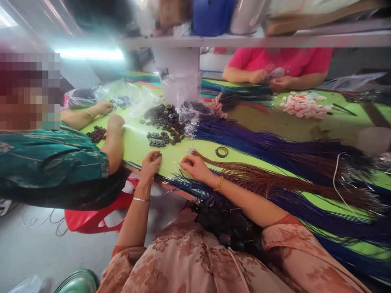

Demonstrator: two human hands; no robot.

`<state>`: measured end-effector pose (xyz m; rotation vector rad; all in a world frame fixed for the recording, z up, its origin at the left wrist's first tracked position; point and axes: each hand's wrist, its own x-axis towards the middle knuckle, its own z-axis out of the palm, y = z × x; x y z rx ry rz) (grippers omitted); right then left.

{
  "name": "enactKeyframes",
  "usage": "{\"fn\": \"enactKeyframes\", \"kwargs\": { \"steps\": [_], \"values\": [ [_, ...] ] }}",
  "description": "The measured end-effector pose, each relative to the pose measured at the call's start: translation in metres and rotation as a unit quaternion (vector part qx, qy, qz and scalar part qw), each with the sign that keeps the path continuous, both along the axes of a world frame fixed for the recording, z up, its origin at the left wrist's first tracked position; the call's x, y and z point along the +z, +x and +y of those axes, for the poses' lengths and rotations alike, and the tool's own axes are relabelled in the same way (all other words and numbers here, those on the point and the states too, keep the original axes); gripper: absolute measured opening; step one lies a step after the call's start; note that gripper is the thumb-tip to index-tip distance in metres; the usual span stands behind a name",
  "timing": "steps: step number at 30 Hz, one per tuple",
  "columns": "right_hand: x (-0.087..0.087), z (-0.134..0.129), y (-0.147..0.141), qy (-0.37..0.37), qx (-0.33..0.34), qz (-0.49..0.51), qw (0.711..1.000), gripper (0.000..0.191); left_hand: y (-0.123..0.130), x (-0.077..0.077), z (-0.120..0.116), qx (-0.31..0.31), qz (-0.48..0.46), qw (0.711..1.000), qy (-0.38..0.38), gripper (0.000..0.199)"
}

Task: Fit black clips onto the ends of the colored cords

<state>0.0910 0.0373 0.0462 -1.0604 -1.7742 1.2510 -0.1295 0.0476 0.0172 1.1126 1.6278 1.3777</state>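
Near the table's front edge, my left hand (150,166) pinches a small black connector (159,154) between thumb and fingertips. To its right, my right hand (195,167) is closed in a pinch on the tip of a thin wire (180,163). The two hands are a short distance apart. Brown wires (238,167) lie beside my right hand, with blue wires (214,188) below it. Beyond my hands is a pile of black connectors (165,120), with some in short rows. A roll of black tape (221,152) lies on the green table (134,142).
At the left sits a person in a green top (61,162), near a red stool (91,215). Across the table, a person in pink (281,65) works by a pile of pale pink connectors (305,105). A shelf (275,40) hangs above the table. Dark pieces (226,224) lie at my waist.
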Motion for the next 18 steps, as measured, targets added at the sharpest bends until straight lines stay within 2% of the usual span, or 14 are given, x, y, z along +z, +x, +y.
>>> {"fn": "enactKeyframes", "kwargs": {
  "steps": [3, 6, 10, 18],
  "values": [
    [0.003, -0.001, 0.005, -0.015, 0.015, -0.006, 1.000, 0.019, 0.022, 0.011, -0.018, -0.069, -0.233, 0.970, -0.017, 0.036],
    [0.003, -0.001, 0.011, 0.023, 0.013, -0.018, 0.999, 0.015, 0.040, 0.021, -0.033, -0.111, -0.346, 0.931, -0.048, 0.033],
    [0.006, -0.004, 0.016, 0.100, 0.002, -0.041, 0.994, 0.011, 0.055, 0.026, -0.044, -0.132, -0.389, 0.910, -0.063, 0.028],
    [0.011, -0.011, 0.019, 0.221, -0.005, -0.090, 0.971, 0.004, 0.069, 0.021, -0.049, -0.153, -0.439, 0.881, -0.083, 0.026]
  ]
}}
